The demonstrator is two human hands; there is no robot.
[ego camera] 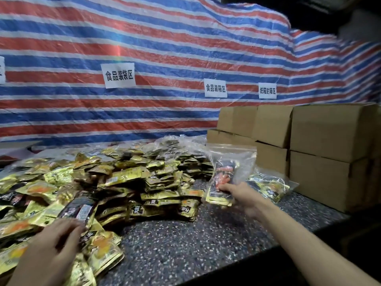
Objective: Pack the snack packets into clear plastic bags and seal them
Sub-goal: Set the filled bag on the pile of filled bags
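At seven o'clock, nearest, the left hand lies blurred, fingers loosely spread on the pile of snack packets on the speckled table. Farther out at two o'clock, the right hand pinches the bottom of an upright clear plastic bag with packets inside; cardboard boxes stand beyond it.

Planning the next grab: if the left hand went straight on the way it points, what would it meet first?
Probably the dark packet atop the snack pile, just ahead of the fingertips of the left hand. Blur hides whether they touch already.
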